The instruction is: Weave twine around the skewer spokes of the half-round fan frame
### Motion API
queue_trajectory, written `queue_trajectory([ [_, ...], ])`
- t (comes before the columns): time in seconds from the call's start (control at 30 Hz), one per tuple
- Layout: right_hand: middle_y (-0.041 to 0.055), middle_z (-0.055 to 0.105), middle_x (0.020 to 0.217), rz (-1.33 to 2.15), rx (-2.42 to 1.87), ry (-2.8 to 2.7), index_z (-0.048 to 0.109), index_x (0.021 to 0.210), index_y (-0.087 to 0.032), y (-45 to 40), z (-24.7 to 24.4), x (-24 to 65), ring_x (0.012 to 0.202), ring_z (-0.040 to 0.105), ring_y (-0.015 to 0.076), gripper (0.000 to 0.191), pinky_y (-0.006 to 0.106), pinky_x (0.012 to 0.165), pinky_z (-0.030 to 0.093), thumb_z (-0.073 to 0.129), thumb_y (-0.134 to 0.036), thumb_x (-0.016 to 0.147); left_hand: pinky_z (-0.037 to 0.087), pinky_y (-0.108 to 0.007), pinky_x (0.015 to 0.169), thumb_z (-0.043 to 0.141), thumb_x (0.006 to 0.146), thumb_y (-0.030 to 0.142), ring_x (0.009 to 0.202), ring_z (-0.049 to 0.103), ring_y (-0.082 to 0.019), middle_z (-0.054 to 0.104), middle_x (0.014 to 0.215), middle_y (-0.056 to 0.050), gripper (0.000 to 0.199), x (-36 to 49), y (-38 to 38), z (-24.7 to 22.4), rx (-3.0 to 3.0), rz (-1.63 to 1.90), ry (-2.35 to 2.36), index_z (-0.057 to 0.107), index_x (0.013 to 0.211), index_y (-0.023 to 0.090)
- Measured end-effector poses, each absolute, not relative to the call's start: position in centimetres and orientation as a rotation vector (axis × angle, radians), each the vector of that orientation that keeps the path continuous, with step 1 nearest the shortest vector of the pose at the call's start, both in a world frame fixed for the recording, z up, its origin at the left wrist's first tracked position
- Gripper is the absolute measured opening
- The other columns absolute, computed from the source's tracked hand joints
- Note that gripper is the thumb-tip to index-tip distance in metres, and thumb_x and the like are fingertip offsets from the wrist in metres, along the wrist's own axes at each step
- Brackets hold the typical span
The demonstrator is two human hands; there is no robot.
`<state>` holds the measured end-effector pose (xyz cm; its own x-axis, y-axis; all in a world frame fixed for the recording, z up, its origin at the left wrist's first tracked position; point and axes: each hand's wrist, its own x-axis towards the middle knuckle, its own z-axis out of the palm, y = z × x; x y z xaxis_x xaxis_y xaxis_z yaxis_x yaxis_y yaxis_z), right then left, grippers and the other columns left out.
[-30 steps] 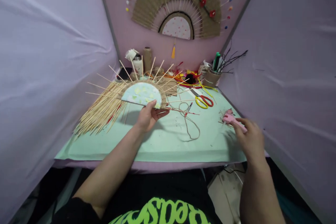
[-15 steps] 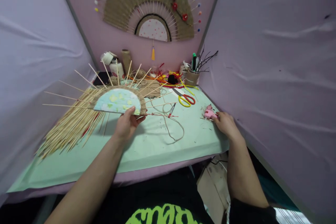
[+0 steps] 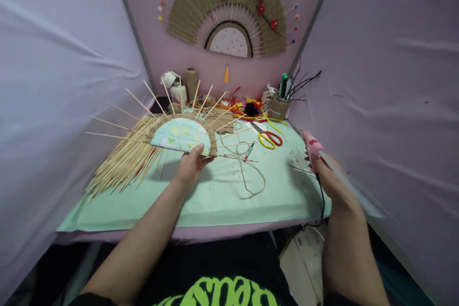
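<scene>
My left hand (image 3: pixel 190 167) pinches the lower right corner of a half-round fan (image 3: pixel 177 132), thumb on its face. The fan has pale blue floral cloth, a twine-wound rim and thin sticks spreading outward; it is held above the table. At the table's right edge, my right hand (image 3: pixel 333 177) is wrapped round a pink hot glue gun (image 3: pixel 313 147), its nozzle pointing up and away. A long translucent glue stick (image 3: pixel 353 186) sticks out of its back, and a black cord (image 3: pixel 322 201) hangs below. Loose twine (image 3: pixel 263 181) lies between my hands.
A heap of thin sticks (image 3: pixel 118 162) lies under and left of the fan. Scissors (image 3: pixel 268 138), a pen (image 3: pixel 248 151) and cardboard (image 3: pixel 222 122) lie farther back. A pen holder with twigs (image 3: pixel 278 106) stands back right. Cloth walls (image 3: pixel 394 81) close in both sides.
My right hand has lifted the glue gun off the table, raising it and turning it upward. The camera view has shifted left; my left hand still holds the fan.
</scene>
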<state>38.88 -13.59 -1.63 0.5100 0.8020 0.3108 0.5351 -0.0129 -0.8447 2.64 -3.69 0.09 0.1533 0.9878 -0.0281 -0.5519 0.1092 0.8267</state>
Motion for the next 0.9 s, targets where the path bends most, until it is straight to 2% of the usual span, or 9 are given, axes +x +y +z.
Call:
queue_trajectory([
  [0.17, 0.0099, 0.068, 0.096, 0.681, -1.290, -0.894, 0.066, 0.098, -0.018, -15.0, -0.4, 31.2, 0.074, 0.062, 0.0180, 0.047, 0.030, 0.063, 0.050, 0.058, -0.060, 0.079, 0.054, -0.025, 0.063, 0.072, 0.069, 0.031, 0.069, 0.065, -0.013, 0.070, 0.087, -0.001, 0.043, 2.7, -4.1, 0.2, 0.818, 1.300, 0.725, 0.062, 0.109, 0.018],
  [0.27, 0.0110, 0.067, 0.087, 0.762, -1.260, -0.971, 0.067, 0.096, -0.015, -16.0, -0.3, 27.5, 0.066, 0.059, 0.0171, 0.050, 0.029, 0.056, 0.048, 0.048, -0.060, 0.086, 0.054, -0.026, 0.064, 0.071, 0.069, 0.031, 0.072, 0.064, -0.014, 0.070, 0.092, -0.003, 0.048, 2.7, -4.1, 0.1, 0.837, 1.311, 0.732, 0.061, 0.113, 0.018],
  [0.47, 0.0052, 0.061, 0.072, 0.746, -1.343, -1.300, 0.066, 0.097, -0.016, -16.9, -0.4, 23.9, 0.059, 0.051, 0.0146, 0.046, 0.027, 0.053, 0.042, 0.042, -0.055, 0.092, 0.055, -0.028, 0.067, 0.072, 0.069, 0.034, 0.083, 0.065, -0.018, 0.071, 0.099, -0.006, 0.052, 2.7, -3.8, -1.0, 0.926, 1.383, 0.749, 0.061, 0.118, 0.018],
  [0.7, 0.0038, 0.058, 0.070, 0.669, -1.385, -1.380, 0.064, 0.091, -0.018, -16.6, -0.2, 22.4, 0.060, 0.051, 0.0152, 0.045, 0.028, 0.054, 0.041, 0.040, -0.056, 0.092, 0.056, -0.032, 0.078, 0.071, 0.071, 0.038, 0.105, 0.062, -0.026, 0.068, 0.113, -0.009, 0.050, 2.6, -3.4, -2.2, 1.066, 1.412, 0.778, 0.063, 0.116, 0.018],
  [0.9, 0.0037, 0.058, 0.070, 0.676, -1.443, -1.374, 0.064, 0.093, -0.015, -16.6, -0.7, 22.5, 0.059, 0.050, 0.0147, 0.050, 0.027, 0.053, 0.041, 0.039, -0.058, 0.092, 0.053, -0.035, 0.087, 0.071, 0.070, 0.039, 0.113, 0.059, -0.027, 0.070, 0.109, -0.009, 0.050, 2.7, -3.3, -2.4, 1.054, 1.410, 0.844, 0.063, 0.116, 0.019],
])
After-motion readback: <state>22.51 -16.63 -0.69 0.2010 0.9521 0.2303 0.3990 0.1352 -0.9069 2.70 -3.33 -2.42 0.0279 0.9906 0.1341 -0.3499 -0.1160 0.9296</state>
